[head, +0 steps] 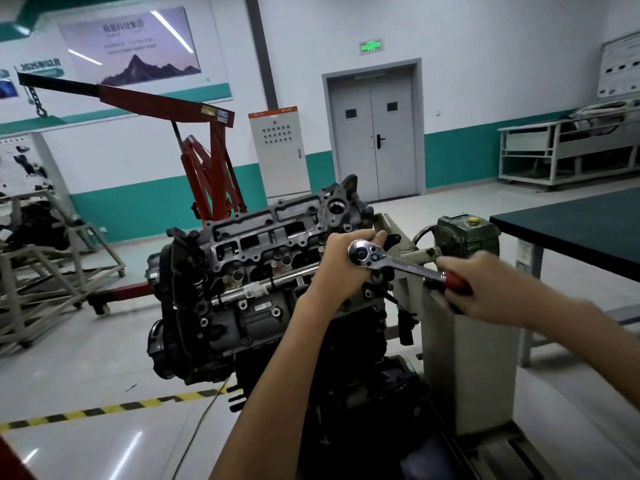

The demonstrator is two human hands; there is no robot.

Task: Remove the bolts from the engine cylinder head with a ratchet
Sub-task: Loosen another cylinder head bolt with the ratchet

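In a tiled workshop, at the cylinder head (263, 233) mid-frame, the left hand (341, 265) curls round the ratchet (367, 253) at its drive end while the right hand (485, 289) grips its red handle, apparently mid-loosening, calling next for a steady swing.

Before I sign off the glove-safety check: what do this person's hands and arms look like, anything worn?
The left hand and right hand are bare: no gloves, rings or watch visible. Both forearms are bare too; no sleeve shows up to the frame's edge.
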